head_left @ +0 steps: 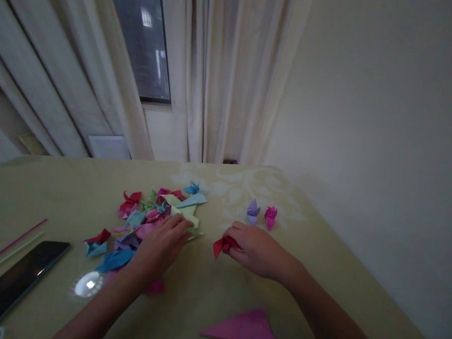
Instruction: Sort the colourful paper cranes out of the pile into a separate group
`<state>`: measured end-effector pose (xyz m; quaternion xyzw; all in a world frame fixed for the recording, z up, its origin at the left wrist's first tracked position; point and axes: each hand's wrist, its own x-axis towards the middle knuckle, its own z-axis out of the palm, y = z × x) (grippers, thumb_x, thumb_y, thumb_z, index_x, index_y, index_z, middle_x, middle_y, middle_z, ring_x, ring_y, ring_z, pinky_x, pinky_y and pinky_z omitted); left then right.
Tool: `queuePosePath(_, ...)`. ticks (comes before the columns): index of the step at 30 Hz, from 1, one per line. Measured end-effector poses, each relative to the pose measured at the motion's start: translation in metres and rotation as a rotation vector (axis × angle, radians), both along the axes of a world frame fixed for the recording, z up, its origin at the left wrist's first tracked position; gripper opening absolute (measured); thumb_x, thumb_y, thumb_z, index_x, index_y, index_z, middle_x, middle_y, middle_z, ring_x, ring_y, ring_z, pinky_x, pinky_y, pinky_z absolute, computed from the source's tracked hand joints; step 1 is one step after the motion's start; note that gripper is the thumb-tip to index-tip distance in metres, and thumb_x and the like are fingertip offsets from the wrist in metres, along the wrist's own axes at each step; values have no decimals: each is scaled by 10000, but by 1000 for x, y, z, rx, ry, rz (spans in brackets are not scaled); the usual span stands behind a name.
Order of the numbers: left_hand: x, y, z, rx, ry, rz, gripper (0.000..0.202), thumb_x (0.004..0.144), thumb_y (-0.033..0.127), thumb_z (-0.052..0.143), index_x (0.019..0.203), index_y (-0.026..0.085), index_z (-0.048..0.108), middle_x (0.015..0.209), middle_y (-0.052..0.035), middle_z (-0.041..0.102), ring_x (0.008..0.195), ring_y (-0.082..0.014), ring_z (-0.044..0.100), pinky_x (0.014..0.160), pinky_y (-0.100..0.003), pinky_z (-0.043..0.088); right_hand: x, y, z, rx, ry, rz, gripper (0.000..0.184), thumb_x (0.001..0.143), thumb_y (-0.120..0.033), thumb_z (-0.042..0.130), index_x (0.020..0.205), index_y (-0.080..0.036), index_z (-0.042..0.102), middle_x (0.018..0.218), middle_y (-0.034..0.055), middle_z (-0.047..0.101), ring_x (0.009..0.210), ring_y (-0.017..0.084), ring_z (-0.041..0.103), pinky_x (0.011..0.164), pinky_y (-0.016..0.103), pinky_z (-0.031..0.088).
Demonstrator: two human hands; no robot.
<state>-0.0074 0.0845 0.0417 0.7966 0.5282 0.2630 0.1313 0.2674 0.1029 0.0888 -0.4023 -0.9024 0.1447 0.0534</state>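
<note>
My right hand (256,248) is closed around a small red folded paper piece (220,245) on the table. My left hand (160,248) rests on the edge of a pile of coloured folded papers (146,220), fingers reaching onto a pale green sheet (188,220); whether it grips anything is hidden. Beyond my right hand stand a purple folded flower (253,211) and a magenta folded flower (270,215). A pink paper triangle (244,328) lies flat near the table's front.
A yellowish tablecloth (321,262) covers the table. A dark phone or tablet (10,285) lies at the left, beside a pink straw (5,248) and a green straw (2,261). Curtains, a window and a wall stand behind.
</note>
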Motion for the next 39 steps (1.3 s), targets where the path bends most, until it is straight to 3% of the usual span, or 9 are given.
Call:
queuePosePath(2,-12,7,-8,66,142,63,262,972,261,603,1212,212,696,1244,-136,688,1191,-343,649,1043,-513,514,-3,0,-8,35,-71,-29,223,1060,-349,610,1045,-155,720,1043,104,707,901,236,681,703,296,430)
queuePosePath(7,-25,16,-15,-40,215,82,269,961,201,548,1183,215,701,1192,-129,738,1159,-326,665,1031,-484,502,-12,-1,-25,27,-163,-51,254,1053,-382,593,1052,-165,726,1058,111,720,900,249,708,696,306,453)
queuePosePath(11,-31,18,-3,-30,38,49,229,944,264,552,1101,227,715,1081,-106,775,1026,-302,704,927,-431,531,-15,-2,-29,69,-222,-74,185,1038,-284,578,1097,-165,705,1095,122,723,939,263,720,692,309,459)
queuePosePath(17,-30,15,15,-95,-274,52,254,932,395,651,1111,226,716,1016,-56,772,951,-246,713,840,-354,548,-17,-2,-32,83,-231,-91,176,1030,-286,597,1134,-169,678,1114,116,714,953,270,720,701,317,469)
queuePosePath(25,-19,10,22,-297,-720,-33,410,917,454,739,1216,180,677,829,14,615,753,-133,591,645,-224,444,-20,-2,-36,113,-195,-114,137,1044,-286,614,1107,-196,695,1136,99,674,957,246,709,699,311,478)
queuePosePath(31,-10,5,29,-377,-807,-3,508,873,499,789,1260,185,693,859,3,625,780,-133,580,662,-224,435,-15,5,-33,138,-179,-145,146,1032,-289,650,1036,-179,745,1160,115,668,993,254,691,748,309,491)
queuePosePath(35,-1,3,28,-364,-862,45,521,847,524,806,1238,199,693,907,-8,649,773,-140,594,654,-234,463,-14,3,-16,162,84,-150,149,1051,-301,658,1119,-180,710,1162,98,668,982,233,686,790,309,500)
queuePosePath(39,13,-4,23,-350,-833,33,488,891,517,762,1246,196,672,881,-5,651,690,-128,586,588,-227,446,-18,-11,-3,187,465,-1,261,1025,-367,719,1199,-190,636,1099,60,669,913,196,664,824,302,504)
